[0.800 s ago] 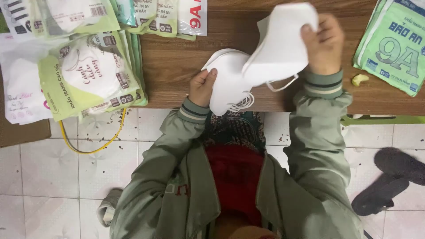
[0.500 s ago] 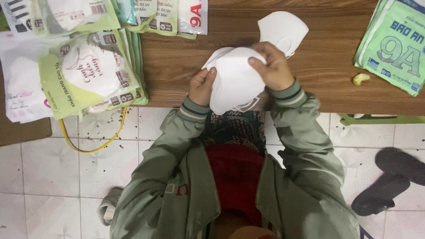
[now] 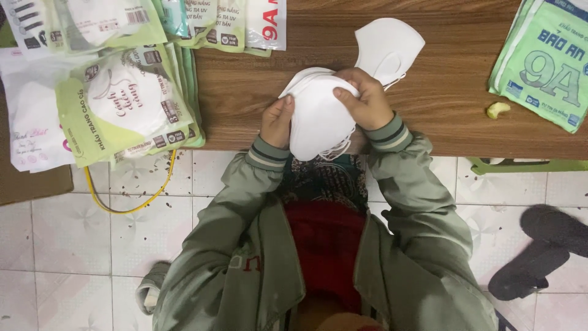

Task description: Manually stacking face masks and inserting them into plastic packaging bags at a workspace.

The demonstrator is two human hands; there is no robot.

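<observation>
Head view shows a stack of green-and-white mask packets [image 3: 122,101] at upper left on the wooden counter [image 3: 453,86], more packets cut off along the top edge, and another green pile [image 3: 542,61] cropped at upper right. At centre, the left hand [image 3: 277,121] and right hand [image 3: 365,98] close their fingers around a bundle of white masks [image 3: 318,116]; its count is unclear. One loose white mask [image 3: 389,46] lies behind. Two dark sandals [image 3: 539,248] sit lower right on the tiled floor.
</observation>
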